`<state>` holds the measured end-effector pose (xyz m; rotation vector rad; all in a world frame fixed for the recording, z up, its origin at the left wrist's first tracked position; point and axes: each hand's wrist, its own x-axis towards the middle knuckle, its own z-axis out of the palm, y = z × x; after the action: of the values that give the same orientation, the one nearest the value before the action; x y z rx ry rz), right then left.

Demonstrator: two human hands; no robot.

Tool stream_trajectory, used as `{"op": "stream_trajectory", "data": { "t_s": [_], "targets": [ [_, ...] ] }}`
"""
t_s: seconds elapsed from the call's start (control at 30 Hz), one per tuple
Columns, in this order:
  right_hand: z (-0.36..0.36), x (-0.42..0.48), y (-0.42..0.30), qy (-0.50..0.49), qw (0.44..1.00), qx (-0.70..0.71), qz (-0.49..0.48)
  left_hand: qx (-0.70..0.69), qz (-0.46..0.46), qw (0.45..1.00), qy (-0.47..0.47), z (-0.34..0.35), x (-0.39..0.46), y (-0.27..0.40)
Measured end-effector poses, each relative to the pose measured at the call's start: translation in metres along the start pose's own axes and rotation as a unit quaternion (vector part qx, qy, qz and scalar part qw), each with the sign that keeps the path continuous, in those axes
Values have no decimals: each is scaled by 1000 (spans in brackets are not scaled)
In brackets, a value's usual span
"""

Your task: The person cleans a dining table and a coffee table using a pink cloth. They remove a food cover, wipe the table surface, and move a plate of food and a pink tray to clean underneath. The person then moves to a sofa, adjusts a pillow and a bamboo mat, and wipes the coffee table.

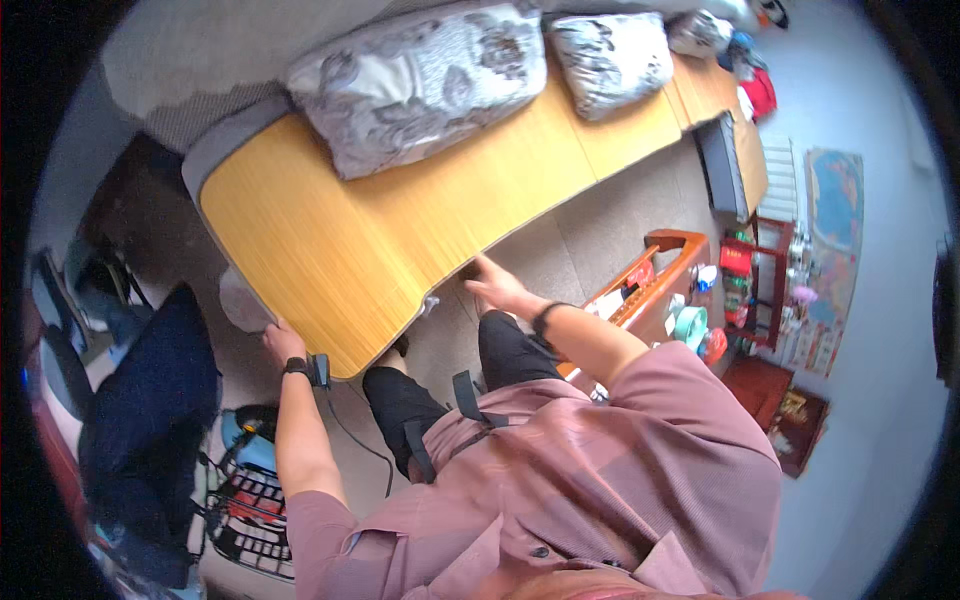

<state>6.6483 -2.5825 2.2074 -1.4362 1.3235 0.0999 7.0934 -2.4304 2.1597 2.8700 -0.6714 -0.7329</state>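
Observation:
A yellow bamboo-style sofa mat [420, 232] covers the sofa seat before me, its wide rounded end at the lower left. My left hand [285, 343] is at the near left edge of this end, its fingers curled on the rim and partly hidden. At the front edge, close to the inner bend, my right hand [499, 285] touches the mat with its fingertips; the thumb stands apart, and I cannot tell whether it grips. A large grey floral cushion [435, 86] and a smaller patterned cushion [611, 60] lie on the mat along the backrest.
To the right stands a reddish wooden table [679, 259] bearing a mint-green round container [690, 325]. Dark cloth [150, 427] hangs at left, above a black wire basket [251, 517]. A cable [367, 446] runs down beside my left wrist. Farther off is a dark-sided box [724, 165].

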Motion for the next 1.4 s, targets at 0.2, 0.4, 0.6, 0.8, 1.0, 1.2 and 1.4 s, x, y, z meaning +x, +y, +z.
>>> {"op": "stream_trajectory", "data": {
  "t_s": [0.2, 0.4, 0.6, 0.8, 1.0, 1.2, 1.4],
  "targets": [
    [-91, -232, 197, 113, 956, -77, 258, 21, 60, 997, 37, -100, -62, 55],
    [-73, -309, 238, 37, 971, -41, 234, 145, 178, 973, 11, -111, -158, -10],
    [-88, -337, 232, 90, 979, 131, 129, 254, 118, 929, -244, -86, -285, 38],
    [-121, -383, 329, 224, 899, 301, 226, 210, 389, 819, -365, -26, -296, 188],
    [-113, -462, 391, 301, 825, 308, 366, 142, 158, 891, -402, 25, -321, 364],
    [-30, -501, 379, 283, 754, 419, 419, 227, 257, 836, -429, 119, -367, 497],
    [-28, -487, 300, 399, 572, 593, 402, 328, 405, 717, -463, 221, -408, 621]
  ]
}}
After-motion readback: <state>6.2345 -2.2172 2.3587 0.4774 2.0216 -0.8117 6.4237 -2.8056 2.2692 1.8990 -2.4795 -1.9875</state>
